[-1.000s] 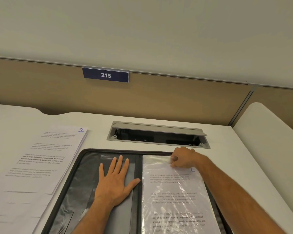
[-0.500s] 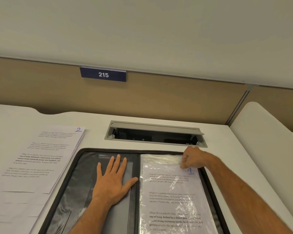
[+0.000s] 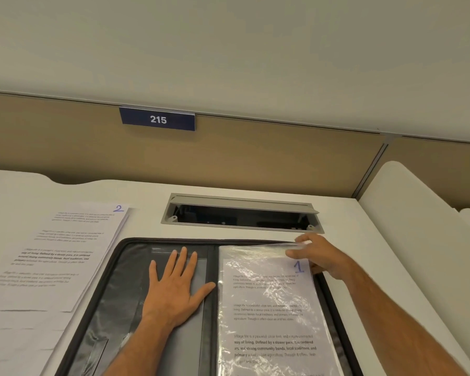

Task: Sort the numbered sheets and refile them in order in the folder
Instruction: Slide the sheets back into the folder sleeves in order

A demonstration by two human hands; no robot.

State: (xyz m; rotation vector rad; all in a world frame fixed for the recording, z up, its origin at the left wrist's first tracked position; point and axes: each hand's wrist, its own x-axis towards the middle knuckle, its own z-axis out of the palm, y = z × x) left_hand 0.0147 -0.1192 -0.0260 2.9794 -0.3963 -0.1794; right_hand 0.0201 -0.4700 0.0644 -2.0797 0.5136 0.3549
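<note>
- A white desk [image 3: 337,221] fills the lower half of the view, backed by a tan partition panel [image 3: 255,158] and, above that, a pale wall.
- An open black zip folder [image 3: 111,302] lies flat on the desk near the person, its spine running away from the viewer; the bottom edge is cut off by the frame.
- A stack of printed sheets [image 3: 52,267] sits on the desk just left of the folder, with the top sheet marked "2" in blue ink at its far right corner (the sheets beneath show only as edges, their numbers hidden).
- On the folder's right half lies a clear plastic sleeve [image 3: 272,321], glossy and wrinkled, holding a printed sheet marked "1" [image 3: 298,266] in blue ink near its far right corner.
- A grey cable hatch [image 3: 242,213] is set into the desk just beyond the folder, its lid tilted open over a dark recess.
- The left hand [image 3: 174,289] lies palm down on the folder's grey left inner panel, fingers straight and spread, holding nothing, thumb pointing toward the spine.
- The right hand [image 3: 316,255] grasps the sleeve at its far right corner, fingers curled over the lifted edge just beside the "1".
- A dark blue sign [image 3: 158,119] reading "215" is fixed at the top of the partition, above the hatch and slightly left.
</note>
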